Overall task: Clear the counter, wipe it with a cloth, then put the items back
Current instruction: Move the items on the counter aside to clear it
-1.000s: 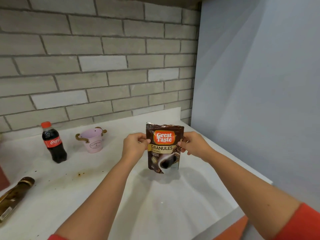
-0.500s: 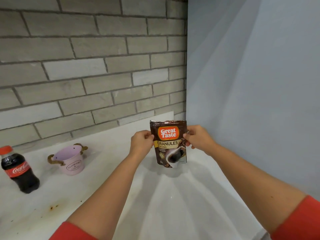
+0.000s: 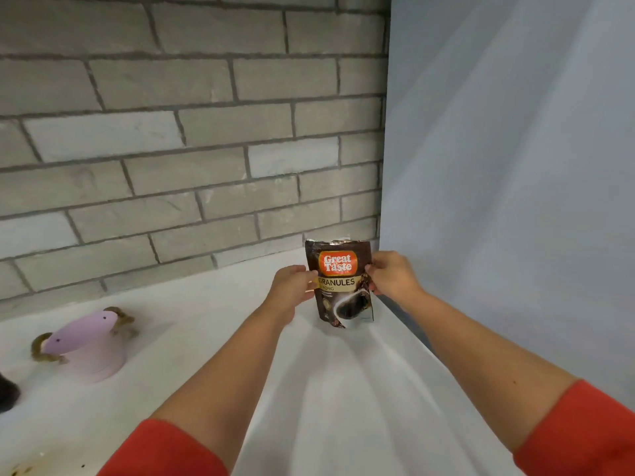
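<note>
A brown coffee granules pouch (image 3: 340,286) with an orange label stands upright at the far right corner of the white counter (image 3: 213,321), close to the brick wall and the grey side wall. My left hand (image 3: 292,290) pinches its left edge and my right hand (image 3: 390,278) pinches its right edge. Whether the pouch's bottom touches the counter I cannot tell.
A small pink bucket (image 3: 87,348) with brown handles stands at the left of the counter. The dark base of a cola bottle (image 3: 7,393) shows at the left edge. Brown stains (image 3: 24,468) mark the counter at the lower left.
Both hands have carried the pouch farther back and to the right, toward the corner. My view has turned right, so the cola bottle has slid almost out of sight.
</note>
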A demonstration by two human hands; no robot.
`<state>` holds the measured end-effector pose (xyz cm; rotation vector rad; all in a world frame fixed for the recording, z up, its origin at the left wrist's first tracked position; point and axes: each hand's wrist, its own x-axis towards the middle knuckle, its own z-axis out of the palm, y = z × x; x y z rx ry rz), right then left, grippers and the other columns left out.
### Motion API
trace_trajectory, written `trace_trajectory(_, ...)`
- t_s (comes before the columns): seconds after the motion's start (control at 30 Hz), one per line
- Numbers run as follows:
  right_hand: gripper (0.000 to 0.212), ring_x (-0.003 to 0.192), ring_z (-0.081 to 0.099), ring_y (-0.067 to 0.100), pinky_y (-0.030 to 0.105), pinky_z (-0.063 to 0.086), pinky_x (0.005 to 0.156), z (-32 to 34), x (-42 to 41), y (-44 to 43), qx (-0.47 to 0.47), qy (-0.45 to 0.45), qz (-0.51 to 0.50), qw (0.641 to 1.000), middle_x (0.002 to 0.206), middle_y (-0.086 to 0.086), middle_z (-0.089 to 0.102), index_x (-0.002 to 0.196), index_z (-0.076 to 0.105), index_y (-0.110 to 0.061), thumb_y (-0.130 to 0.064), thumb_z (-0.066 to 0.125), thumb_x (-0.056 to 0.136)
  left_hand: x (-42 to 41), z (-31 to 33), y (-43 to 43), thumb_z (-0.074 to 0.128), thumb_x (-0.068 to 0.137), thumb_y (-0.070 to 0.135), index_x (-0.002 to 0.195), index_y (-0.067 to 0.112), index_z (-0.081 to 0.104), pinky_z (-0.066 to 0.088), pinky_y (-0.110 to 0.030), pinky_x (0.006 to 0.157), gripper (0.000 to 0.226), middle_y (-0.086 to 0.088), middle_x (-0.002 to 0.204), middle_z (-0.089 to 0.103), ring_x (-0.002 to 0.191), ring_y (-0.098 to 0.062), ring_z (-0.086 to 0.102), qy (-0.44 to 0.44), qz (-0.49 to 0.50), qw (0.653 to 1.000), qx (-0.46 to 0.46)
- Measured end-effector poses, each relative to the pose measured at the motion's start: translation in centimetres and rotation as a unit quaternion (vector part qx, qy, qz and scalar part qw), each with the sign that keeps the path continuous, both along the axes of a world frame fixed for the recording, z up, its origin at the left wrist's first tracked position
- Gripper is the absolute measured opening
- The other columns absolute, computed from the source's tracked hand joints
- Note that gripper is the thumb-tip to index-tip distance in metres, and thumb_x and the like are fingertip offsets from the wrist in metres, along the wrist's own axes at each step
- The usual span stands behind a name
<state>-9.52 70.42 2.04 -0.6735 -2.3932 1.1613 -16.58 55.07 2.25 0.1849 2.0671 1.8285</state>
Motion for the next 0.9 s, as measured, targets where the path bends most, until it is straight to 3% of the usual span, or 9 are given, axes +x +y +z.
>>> trace_trajectory(0.13, 0.023, 0.087, 0.065, 0.041, 0.045, 0.055, 0.078, -1.1, -2.8, 2.5, 0.023, 0.041, -0.012, 0.999, 0.078, 0.014, 0.062, 0.089, 0.069, -0.007, -0.002, 0.047, 0.09, -1.4, -1.2, 2.1, 0.057, 0.091, 0.01, 0.139, 0.005, 0.039, 0.048, -0.034, 0.091, 0.051, -0.014, 0.129, 0.054, 0.108, -0.026, 0.057, -0.004, 0.003, 1.0, -0.014)
trace_trajectory(0.2, 0.023, 0.092, 0.064, 0.038, 0.03, 0.049, 0.071, -1.8, -3.8, 3.2, 0.044, 0.056, -0.025, 0.997, 0.09, 0.019, 0.068, 0.097, 0.069, -0.001, -0.001, 0.047, 0.091, -1.9, -1.9, 3.0, 0.056, 0.091, 0.012, 0.138, 0.007, 0.042, 0.049, -0.033, 0.088, 0.049, -0.012, 0.129, 0.054, 0.106, -0.025, 0.057, -0.002, -0.003, 1.0, -0.031)
trace_trajectory(0.27, 0.025, 0.098, 0.063, 0.034, 0.023, 0.04, 0.068, -2.5, -4.7, 3.8, 0.057, 0.057, -0.045, 0.996, 0.106, 0.019, 0.068, 0.106, 0.066, 0.002, -0.004, 0.046, 0.094, -2.3, -2.4, 3.7, 0.055, 0.092, 0.012, 0.137, 0.009, 0.044, 0.049, -0.033, 0.089, 0.047, -0.011, 0.13, 0.053, 0.109, -0.025, 0.057, -0.003, -0.002, 0.999, -0.044)
trace_trajectory(0.43, 0.026, 0.1, 0.06, 0.034, 0.035, 0.048, 0.081, -4.3, -7.2, 5.3, 0.091, 0.019, -0.097, 0.991, 0.109, 0.021, 0.065, 0.109, 0.063, 0.001, -0.009, 0.042, 0.096, -3.3, -3.6, 4.9, 0.052, 0.094, 0.016, 0.135, 0.008, 0.046, 0.049, -0.034, 0.088, 0.042, -0.01, 0.121, 0.056, 0.104, -0.024, 0.058, -0.001, -0.001, 0.998, -0.058)
trace_trajectory(0.53, 0.027, 0.102, 0.06, 0.035, 0.037, 0.048, 0.083, -4.9, -8.2, 5.8, 0.105, -0.005, -0.106, 0.989, 0.109, 0.022, 0.064, 0.111, 0.062, 0.001, -0.01, 0.042, 0.097, -3.9, -3.9, 5.1, 0.05, 0.095, 0.018, 0.132, 0.009, 0.049, 0.049, -0.032, 0.085, 0.038, -0.007, 0.113, 0.055, 0.1, -0.023, 0.057, 0.002, 0.003, 0.998, -0.063)
trace_trajectory(0.9, 0.027, 0.102, 0.061, 0.031, 0.035, 0.048, 0.083, -6.0, -10.1, 5.6, 0.111, -0.007, -0.088, 0.99, 0.111, 0.018, 0.064, 0.114, 0.06, -0.004, -0.018, 0.043, 0.098, -5.0, -5.0, 4.7, 0.045, 0.097, 0.02, 0.127, 0.013, 0.052, 0.049, -0.03, 0.081, 0.032, -0.005, 0.116, 0.055, 0.098, -0.021, 0.058, 0.003, 0.011, 0.997, -0.08)
